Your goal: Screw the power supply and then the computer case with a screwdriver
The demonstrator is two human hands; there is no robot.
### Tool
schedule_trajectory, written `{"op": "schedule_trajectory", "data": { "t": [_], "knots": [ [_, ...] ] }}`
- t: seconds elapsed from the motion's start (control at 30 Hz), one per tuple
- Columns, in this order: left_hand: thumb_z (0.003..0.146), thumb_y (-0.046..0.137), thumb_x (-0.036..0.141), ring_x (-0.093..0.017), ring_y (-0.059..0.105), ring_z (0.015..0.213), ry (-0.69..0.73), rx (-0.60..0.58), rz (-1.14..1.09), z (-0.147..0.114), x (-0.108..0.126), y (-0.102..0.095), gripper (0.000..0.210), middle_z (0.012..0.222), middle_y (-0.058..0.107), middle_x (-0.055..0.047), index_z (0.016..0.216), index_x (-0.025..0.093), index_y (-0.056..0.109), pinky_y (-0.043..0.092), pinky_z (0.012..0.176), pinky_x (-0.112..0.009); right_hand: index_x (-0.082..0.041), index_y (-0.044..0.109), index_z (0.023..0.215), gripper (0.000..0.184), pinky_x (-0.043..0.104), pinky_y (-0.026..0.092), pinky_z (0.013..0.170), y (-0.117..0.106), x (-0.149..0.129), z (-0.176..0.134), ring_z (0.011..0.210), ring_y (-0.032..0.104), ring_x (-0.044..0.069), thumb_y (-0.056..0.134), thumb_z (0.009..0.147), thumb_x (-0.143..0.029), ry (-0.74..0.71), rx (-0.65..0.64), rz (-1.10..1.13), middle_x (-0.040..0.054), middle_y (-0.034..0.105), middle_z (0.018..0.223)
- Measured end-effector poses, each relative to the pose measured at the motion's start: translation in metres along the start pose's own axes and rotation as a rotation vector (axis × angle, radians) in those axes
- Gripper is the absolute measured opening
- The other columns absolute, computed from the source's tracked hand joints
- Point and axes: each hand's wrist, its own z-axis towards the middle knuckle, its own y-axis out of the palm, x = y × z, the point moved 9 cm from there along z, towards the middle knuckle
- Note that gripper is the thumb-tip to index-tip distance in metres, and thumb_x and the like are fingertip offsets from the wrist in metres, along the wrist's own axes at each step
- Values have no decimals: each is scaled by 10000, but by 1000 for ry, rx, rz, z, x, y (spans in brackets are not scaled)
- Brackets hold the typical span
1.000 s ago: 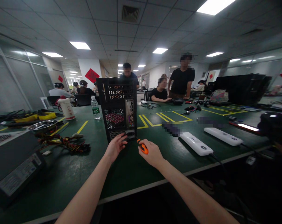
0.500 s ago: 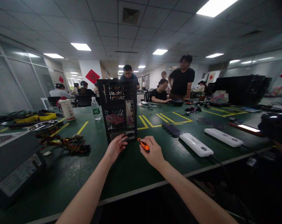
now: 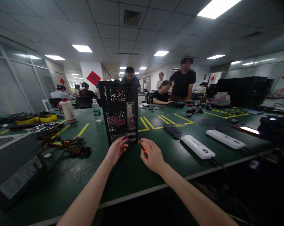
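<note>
A black computer tower [image 3: 120, 111] stands upright on the green table, its perforated back with the ports facing me. My left hand [image 3: 116, 150] is at the tower's lower edge, by the power supply panel [image 3: 123, 137]. Its fingers are apart and hold nothing that I can see; I cannot tell if they touch the case. Just right of the tower's lower corner, my right hand [image 3: 153, 156] is closed around an orange and black screwdriver [image 3: 143, 146]. Most of its handle is hidden by the fingers, and its shaft cannot be made out.
At left lie a grey metal power supply unit [image 3: 17, 166], a bundle of cables [image 3: 71, 147] and a metal dish [image 3: 44, 126]. A water bottle [image 3: 96, 111] and a white flask [image 3: 68, 110] stand behind. White devices [image 3: 198, 147] lie at right. People sit and stand beyond the table.
My right hand has turned slightly over the screwdriver, so less of the orange handle shows. My left hand and the tower stay nearly where they were.
</note>
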Motion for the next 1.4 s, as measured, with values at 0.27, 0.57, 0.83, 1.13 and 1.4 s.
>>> {"op": "schedule_trajectory", "data": {
  "t": [0.27, 0.57, 0.83, 1.13, 1.4],
  "knots": [
    [765, 481, 237, -93, 589, 660, 1, -17, 6, 1, -2, -1, 347, 1192, 509, -122, 1102, 156, 480, 464, 542, -202, -207, 498, 1039, 209, 301, 448, 781, 5, 11, -2, 922, 556, 170, 419, 847, -234, 57, -34, -41, 69, 586, 1023],
    [768, 475, 233, -95, 591, 665, 14, -33, -3, 3, -1, -1, 330, 1192, 507, -129, 1089, 157, 486, 463, 542, -200, -150, 446, 1052, 248, 330, 445, 824, 2, 1, -1, 1063, 470, 203, 401, 808, -160, 1, -16, -22, 141, 444, 1182],
    [775, 456, 238, -93, 592, 657, 12, -24, 10, 2, 0, 1, 334, 1192, 507, -129, 1097, 154, 471, 459, 537, -194, -180, 440, 1059, 228, 308, 493, 723, 3, 13, -3, 950, 541, 179, 398, 836, -201, 92, 7, -63, 120, 457, 1172],
    [772, 465, 251, -90, 591, 666, 16, -34, 5, 3, -2, 0, 341, 1190, 511, -117, 1101, 161, 470, 460, 545, -191, -150, 400, 1139, 319, 280, 495, 754, 6, 1, -3, 1064, 487, 178, 373, 821, -134, -17, -21, -82, 131, 388, 1279],
    [778, 450, 233, -93, 590, 640, 5, -13, 2, 2, 0, 1, 331, 1178, 516, -129, 1099, 152, 468, 457, 529, -201, -159, 429, 1101, 278, 320, 489, 765, 4, 7, -3, 998, 522, 189, 406, 825, -179, 29, 8, -121, 115, 459, 1214]
  ]
}}
